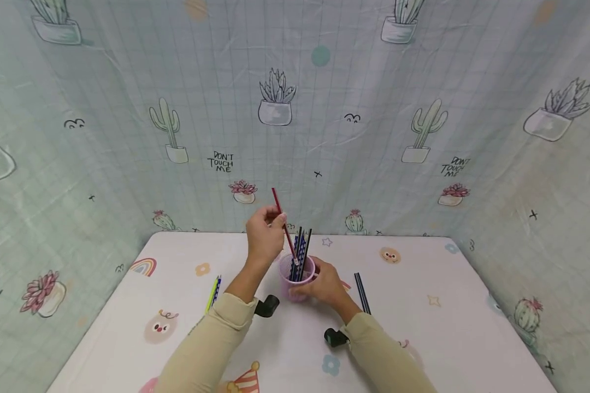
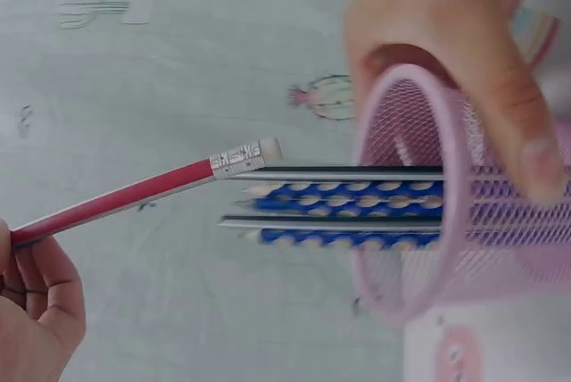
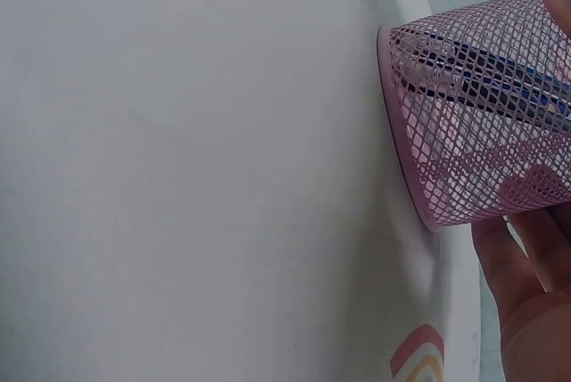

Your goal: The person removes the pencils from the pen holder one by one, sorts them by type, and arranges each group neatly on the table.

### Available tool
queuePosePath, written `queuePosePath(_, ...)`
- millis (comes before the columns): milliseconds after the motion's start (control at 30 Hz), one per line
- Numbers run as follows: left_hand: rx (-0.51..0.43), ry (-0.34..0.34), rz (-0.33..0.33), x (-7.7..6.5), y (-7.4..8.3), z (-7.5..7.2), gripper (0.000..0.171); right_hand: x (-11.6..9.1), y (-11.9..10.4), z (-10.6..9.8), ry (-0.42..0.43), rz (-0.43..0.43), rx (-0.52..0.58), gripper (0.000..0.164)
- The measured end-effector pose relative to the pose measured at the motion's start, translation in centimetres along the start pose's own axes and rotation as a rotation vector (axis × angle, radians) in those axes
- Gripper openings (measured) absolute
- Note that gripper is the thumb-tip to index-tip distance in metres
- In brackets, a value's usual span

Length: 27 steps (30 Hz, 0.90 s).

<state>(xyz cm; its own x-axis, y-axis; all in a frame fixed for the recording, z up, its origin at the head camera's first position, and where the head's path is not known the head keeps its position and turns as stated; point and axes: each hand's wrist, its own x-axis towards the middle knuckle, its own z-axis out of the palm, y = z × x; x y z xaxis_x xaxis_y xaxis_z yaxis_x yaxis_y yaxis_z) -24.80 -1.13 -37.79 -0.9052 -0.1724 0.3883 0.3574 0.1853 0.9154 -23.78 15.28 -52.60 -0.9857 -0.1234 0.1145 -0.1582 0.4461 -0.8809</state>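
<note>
A pink mesh pencil cup (image 1: 297, 288) stands near the back of the table, holding several blue and black pencils (image 2: 348, 203). My right hand (image 1: 326, 284) grips the cup around its side, with thumb and fingers on opposite walls. Above the cup, my left hand (image 1: 266, 232) pinches a red pencil (image 2: 125, 202) between thumb and fingers. Its white eraser end points down toward the cup's mouth, close beside the tips of the other pencils. In the right wrist view, the cup's lower part (image 3: 464, 132) shows the pencils through the mesh.
Left of the arms lie a yellow-green pencil (image 1: 211, 296) and a blue pencil (image 1: 217, 288), side by side. Right of the cup lie dark pencils (image 1: 361, 293). A printed cloth (image 1: 305, 147) hangs behind the white patterned table (image 1: 398, 289).
</note>
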Motion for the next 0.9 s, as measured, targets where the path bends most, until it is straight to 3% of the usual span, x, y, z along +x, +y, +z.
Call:
queuePosePath(133,-0.080,-0.040,-0.096,0.7,0.8,-1.6,0.010,-0.1,0.0,-0.1,-0.005,0.021,0.001,0.092)
queuePosePath(267,-0.089,-0.095,-0.174,1.5,1.4,-3.6,0.013,-0.2,0.0,0.0,-0.002,0.035,0.002,0.092)
queuePosePath(600,0.058,-0.250,-0.321,2.7,1.1,-9.7,0.023,-0.1,-0.1,0.3,-0.006,0.020,0.050,0.091)
queuePosePath(900,0.150,-0.313,-0.400,2.8,-1.4,-13.2,0.026,0.2,-0.2,0.1,-0.008,0.034,0.054,0.092)
